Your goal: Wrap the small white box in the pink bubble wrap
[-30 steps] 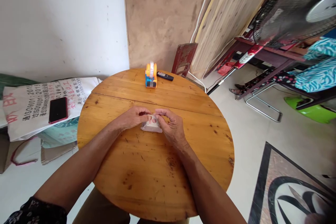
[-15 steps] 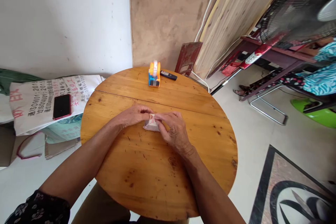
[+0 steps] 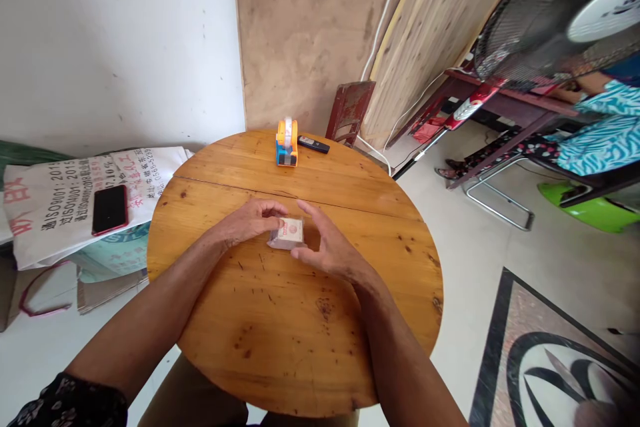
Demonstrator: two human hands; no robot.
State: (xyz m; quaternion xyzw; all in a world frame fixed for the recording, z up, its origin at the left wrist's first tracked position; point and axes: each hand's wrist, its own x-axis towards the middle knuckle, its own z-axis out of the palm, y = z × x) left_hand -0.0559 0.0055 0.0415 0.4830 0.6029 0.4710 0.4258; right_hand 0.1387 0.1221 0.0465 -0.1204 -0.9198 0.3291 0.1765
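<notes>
A small block-shaped packet (image 3: pixel 291 230), white with red print on top and wrapped in clear film, lies on the round wooden table (image 3: pixel 280 320). My left hand (image 3: pixel 253 220) is at its far left corner, fingers curved and apart, the thumb tip against or just beside the packet's edge. To the right of the packet, my right hand (image 3: pixel 325 243) is open, thumb and fingers spread. That thumb tip is close to the near right corner; whether it touches, I cannot tell.
At the table's far edge stands an orange and blue tape dispenser (image 3: pixel 287 143) beside a black remote control (image 3: pixel 313 144). A phone (image 3: pixel 111 209) lies on printed sacks (image 3: pixel 150 180) at left. A wooden chair (image 3: pixel 350 110), a standing fan (image 3: pixel 525 33) and a seated person are beyond.
My right hand has let go of the packet and opened, moving off its top. My left fingers have loosened. More of the packet's printed top shows. The whole view has shifted slightly.
</notes>
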